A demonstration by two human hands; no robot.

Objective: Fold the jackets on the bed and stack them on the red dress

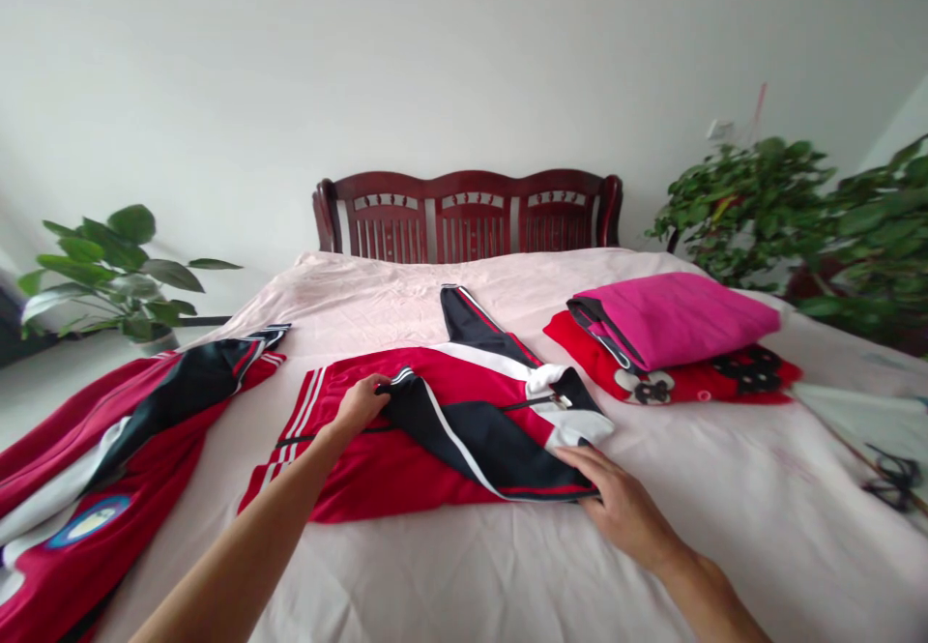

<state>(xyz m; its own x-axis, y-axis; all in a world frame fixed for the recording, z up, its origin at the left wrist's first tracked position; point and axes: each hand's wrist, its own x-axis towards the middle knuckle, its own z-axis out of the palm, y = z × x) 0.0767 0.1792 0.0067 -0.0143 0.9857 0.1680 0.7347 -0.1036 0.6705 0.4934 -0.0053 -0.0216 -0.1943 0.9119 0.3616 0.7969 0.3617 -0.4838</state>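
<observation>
A red, navy and white zip jacket (413, 488) lies on its back on the bed, its collar toward the right and its striped hem toward the left. My left hand (361, 405) pinches the cuff of the near navy sleeve (464, 430), which is folded across the jacket's front. At the near shoulder, my right hand (609, 493) is closed on the fabric, fingers above and thumb below. The far sleeve (475, 322) stretches away toward the headboard. The zip is done up below the white collar.
A second red and navy jacket (181, 430) hangs over the bed's left side. Folded magenta (681, 319) and red (580, 343) clothes are stacked at the right. Beyond the pink sheet (362, 285) stands a dark wooden headboard (471, 213). Leafy plants (754, 198) flank the bed.
</observation>
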